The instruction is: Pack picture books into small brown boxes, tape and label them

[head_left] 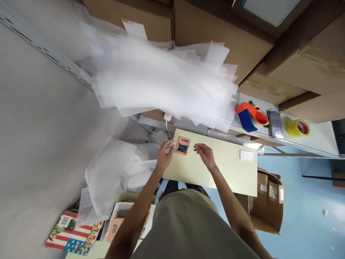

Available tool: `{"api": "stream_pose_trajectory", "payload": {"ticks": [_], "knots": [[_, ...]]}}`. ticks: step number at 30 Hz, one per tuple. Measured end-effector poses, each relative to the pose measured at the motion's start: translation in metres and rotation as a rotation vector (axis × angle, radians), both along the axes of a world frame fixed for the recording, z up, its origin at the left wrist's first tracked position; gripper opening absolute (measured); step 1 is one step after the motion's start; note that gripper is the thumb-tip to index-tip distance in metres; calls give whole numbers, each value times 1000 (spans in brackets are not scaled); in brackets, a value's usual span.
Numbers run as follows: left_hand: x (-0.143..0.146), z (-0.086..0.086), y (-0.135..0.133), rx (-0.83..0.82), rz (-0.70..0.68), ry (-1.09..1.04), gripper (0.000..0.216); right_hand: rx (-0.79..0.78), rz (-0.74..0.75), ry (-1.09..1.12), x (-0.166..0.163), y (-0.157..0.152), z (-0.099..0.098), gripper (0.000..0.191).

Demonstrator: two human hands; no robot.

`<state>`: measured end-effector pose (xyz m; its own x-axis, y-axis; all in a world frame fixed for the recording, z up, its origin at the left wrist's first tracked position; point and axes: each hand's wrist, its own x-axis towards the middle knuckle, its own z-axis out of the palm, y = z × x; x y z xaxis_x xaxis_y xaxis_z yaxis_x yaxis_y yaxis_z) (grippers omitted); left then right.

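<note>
A small flat pink booklet or packet [182, 145] with a rainbow-coloured dark panel lies on a pale yellow tabletop [223, 169]. Just left of it is my left hand [164, 156], fingers stretched and apart, with nothing visible in it. On the other side, a little away from the pink item, my right hand [206, 155] hovers with its fingers loosely bent and no object showing between them. Neither hand clearly touches the item. A white card or label stack [246, 155] lies at the table's right end.
White foam sheets or sleeves [161, 79] are piled behind the table; a white plastic bag [115, 169] bulges at left. The right shelf holds an orange-and-blue tape dispenser [250, 117] and yellow tape roll [298, 128]. An opened carton [266, 212] stands on the floor.
</note>
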<state>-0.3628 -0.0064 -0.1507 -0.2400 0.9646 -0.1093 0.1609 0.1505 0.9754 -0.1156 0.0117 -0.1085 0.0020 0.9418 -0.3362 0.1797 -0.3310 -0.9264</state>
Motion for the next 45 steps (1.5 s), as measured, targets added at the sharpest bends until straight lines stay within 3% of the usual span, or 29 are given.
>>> {"api": "stream_pose_trajectory", "payload": {"ticks": [3, 6, 9, 12, 16, 20, 25, 31, 37, 41, 45], "knots": [[-11, 50, 17, 149, 4, 64, 36, 90, -54, -26, 8, 18, 45, 53], [-13, 97, 38, 295, -15, 159, 31, 182, -142, -111, 15, 38, 78, 61], [-6, 132, 53, 406, -60, 226, 28, 260, -198, -227, 23, 53, 95, 62], [7, 149, 61, 478, -91, 261, 26, 326, -205, -404, 32, 67, 99, 49], [25, 149, 71, 553, -152, 329, 24, 245, -81, -619, 37, 85, 99, 31], [42, 138, 83, 592, -195, 418, 23, 174, 5, -820, 32, 93, 101, 39], [56, 128, 93, 608, -235, 477, 24, 220, 98, -1063, 25, 91, 106, 35], [66, 121, 93, 608, -268, 471, 25, 261, 223, -1195, 26, 93, 104, 54], [71, 123, 90, 621, -260, 452, 24, 347, 258, -1190, 31, 93, 99, 35], [70, 124, 91, 615, -248, 442, 25, 434, 167, -1101, 34, 93, 99, 37], [68, 122, 92, 589, -239, 409, 24, 512, 58, -877, 37, 101, 97, 35]]}}
